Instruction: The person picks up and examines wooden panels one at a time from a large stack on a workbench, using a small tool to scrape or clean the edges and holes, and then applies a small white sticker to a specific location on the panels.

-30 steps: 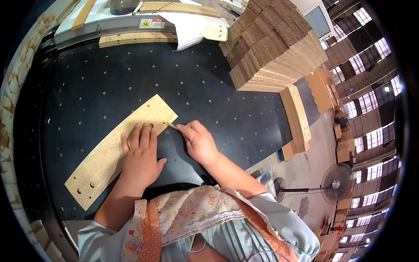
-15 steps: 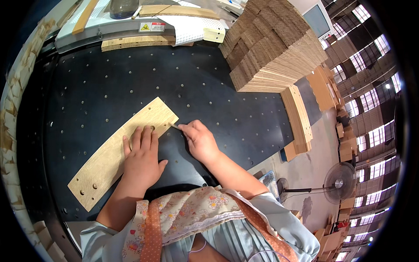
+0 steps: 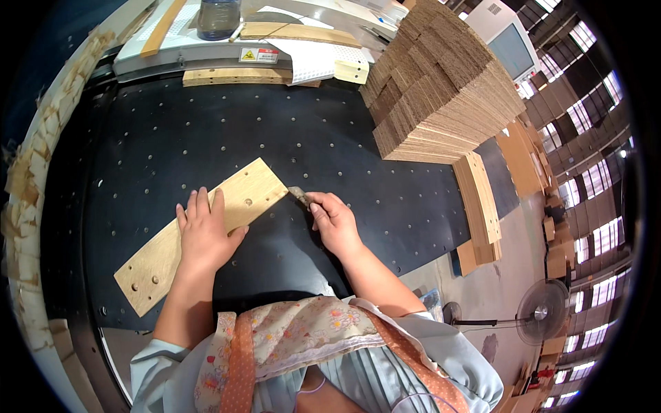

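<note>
A pale wooden board point(image 3: 231, 199) with a slightly curved long edge and drilled holes lies slanted on the black work table. My left hand point(image 3: 205, 230) rests flat across the board's middle, fingers spread and pointing away from me. Beside the board's right end, my right hand point(image 3: 334, 224) is closed around a small knife-like tool point(image 3: 299, 195) with a flat grey blade. The blade's tip is at the board's right corner; whether it touches the wood is hard to tell. The tool's handle is mostly hidden in my fingers.
A tall stack of brown fibre panels point(image 3: 447, 103) stands at the far right, and stacked pale boards point(image 3: 478, 199) line the table's right edge. Another drilled board point(image 3: 237, 77) lies at the back below a plastic jug point(image 3: 219, 19). A fan point(image 3: 540, 313) stands off to the right.
My left hand has slid leftward along the board. The tool in my right hand has shifted to the board's right corner, and more of its blade shows. The whole view has moved slightly.
</note>
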The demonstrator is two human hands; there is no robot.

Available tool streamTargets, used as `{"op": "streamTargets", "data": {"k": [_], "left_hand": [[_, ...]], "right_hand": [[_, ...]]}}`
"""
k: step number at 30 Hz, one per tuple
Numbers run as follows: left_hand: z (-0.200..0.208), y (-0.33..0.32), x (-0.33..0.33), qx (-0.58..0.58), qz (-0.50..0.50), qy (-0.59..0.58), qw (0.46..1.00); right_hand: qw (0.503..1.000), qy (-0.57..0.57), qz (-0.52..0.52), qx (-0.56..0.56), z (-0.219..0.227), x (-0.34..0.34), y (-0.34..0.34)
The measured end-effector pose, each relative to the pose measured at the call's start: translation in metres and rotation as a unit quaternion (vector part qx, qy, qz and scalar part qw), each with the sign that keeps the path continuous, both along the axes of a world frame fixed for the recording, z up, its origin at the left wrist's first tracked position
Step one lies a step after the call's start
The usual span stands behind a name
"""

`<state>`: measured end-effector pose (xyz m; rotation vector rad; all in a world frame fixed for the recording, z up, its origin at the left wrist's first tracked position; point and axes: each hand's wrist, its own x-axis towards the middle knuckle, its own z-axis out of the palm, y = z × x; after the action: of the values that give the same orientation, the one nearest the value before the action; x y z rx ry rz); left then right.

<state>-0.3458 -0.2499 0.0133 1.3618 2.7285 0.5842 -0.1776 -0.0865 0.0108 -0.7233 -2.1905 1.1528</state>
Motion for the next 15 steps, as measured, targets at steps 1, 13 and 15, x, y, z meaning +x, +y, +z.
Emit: {"op": "streamTargets", "data": {"k": [1,13,15], "left_hand": [[0.001,0.0,-0.001,-0.016,0.005,-0.014,1.0],[-0.001,0.014,0.041,-0.083,-0.013,0.062,0.995],[0.013,0.019,0.036,-0.131,-0.036,0.01,0.991]], "right_hand": [[1.0,0.003,0.001,0.002,-0.002,0.0,0.002],[0.991,-0.066,-0.059,0.103,-0.011,0.0,0.023],[0.996,-0.055,-0.063,0.032,-0.012,0.007,0.027]]}}
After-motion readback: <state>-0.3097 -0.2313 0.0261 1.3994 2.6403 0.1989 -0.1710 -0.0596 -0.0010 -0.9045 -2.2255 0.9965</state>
